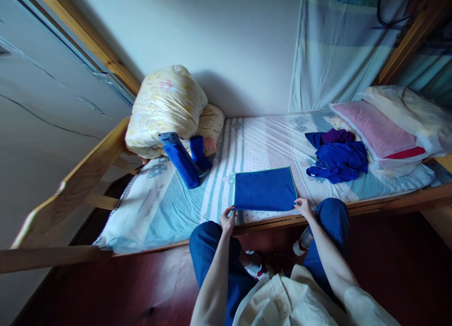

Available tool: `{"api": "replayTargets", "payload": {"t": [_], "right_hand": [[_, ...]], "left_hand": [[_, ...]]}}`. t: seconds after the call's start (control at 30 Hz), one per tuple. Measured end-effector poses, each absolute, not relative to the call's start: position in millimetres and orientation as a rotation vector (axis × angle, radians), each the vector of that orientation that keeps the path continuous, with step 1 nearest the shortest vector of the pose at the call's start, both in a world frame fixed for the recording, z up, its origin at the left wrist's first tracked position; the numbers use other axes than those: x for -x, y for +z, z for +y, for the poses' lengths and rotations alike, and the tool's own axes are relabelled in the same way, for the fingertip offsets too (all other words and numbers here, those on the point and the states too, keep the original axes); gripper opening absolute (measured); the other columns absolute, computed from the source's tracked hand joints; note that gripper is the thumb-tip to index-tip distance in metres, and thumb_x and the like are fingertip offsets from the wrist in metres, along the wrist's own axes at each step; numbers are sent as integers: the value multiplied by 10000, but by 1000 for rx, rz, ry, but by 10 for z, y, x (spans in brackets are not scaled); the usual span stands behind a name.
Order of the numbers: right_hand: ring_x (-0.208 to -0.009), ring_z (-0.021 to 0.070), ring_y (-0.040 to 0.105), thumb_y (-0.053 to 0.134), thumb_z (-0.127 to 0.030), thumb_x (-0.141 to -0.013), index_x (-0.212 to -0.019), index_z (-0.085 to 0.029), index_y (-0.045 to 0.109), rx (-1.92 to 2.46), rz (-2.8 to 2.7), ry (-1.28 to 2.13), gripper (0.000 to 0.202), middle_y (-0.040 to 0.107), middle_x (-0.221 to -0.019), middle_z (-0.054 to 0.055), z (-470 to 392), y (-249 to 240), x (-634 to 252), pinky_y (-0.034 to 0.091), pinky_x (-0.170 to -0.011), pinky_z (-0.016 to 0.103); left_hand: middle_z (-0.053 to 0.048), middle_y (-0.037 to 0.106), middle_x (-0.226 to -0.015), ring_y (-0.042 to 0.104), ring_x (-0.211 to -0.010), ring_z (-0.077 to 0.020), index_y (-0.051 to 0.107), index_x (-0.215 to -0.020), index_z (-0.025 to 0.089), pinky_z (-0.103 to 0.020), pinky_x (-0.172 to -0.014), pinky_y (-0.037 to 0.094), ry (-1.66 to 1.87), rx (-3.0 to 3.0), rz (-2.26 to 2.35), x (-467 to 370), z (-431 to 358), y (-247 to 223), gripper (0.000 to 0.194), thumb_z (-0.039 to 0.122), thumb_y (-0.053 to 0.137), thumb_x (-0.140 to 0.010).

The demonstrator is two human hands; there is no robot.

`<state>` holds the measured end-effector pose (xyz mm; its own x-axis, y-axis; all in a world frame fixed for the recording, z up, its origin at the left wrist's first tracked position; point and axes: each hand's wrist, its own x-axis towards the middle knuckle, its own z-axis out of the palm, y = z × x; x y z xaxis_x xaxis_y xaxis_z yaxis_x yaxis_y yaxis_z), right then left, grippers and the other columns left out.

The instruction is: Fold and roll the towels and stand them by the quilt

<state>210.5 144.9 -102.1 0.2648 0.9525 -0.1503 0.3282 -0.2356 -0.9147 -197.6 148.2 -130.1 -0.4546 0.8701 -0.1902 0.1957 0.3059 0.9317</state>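
As I look through the head view, a flat, rectangular blue cloth with thin green edging lies spread on the white-and-blue patterned bedsheet, near the front edge of the bed. I have the left hand at the cloth's near left corner, thumb and fingers pinched together on its edge. At the near right corner I have the right hand, its fingertips likewise clamped on the edge. To the cloth's left lies a long blue fabric roll, with a smaller folded blue piece just beside it; a bulky, cream, flower-printed bundle of bedding sits farther beyond. To the cloth's right is a rumpled, bright-blue heap of fabric with a dark purple piece on it, then a pink pillow with a white border.
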Motion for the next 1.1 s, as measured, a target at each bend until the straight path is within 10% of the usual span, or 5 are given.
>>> {"api": "replayTargets", "payload": {"t": [0.27,0.6,1.1], "right_hand": [[-1131,338,704,761,-424,-647,-669,-230,632,1559,-1061,835,234,791,-1079,144,1514,-933,-2163,556,-1001,466],[-800,272,733,737,-350,-674,-699,-238,584,1813,-1009,886,191,745,-722,66,1519,-905,-2156,574,-792,358],[-855,244,752,726,-378,-709,-793,-211,612,1797,-937,989,219,768,-793,68,1532,-1051,-2144,581,-804,327]], "left_hand": [[-27,673,-735,720,-809,-214,628,-870,188,-333,-671,639,1134,-916,1841,1951,1527,-1195,159,332,632,-803],[-57,698,-744,730,-925,-270,691,-848,204,-386,-918,542,915,-1044,2045,2059,1562,-1013,82,215,642,-783],[-9,672,-741,699,-748,-172,616,-975,173,-272,-614,602,839,-983,1947,1970,1520,-1116,190,348,604,-903]]}}
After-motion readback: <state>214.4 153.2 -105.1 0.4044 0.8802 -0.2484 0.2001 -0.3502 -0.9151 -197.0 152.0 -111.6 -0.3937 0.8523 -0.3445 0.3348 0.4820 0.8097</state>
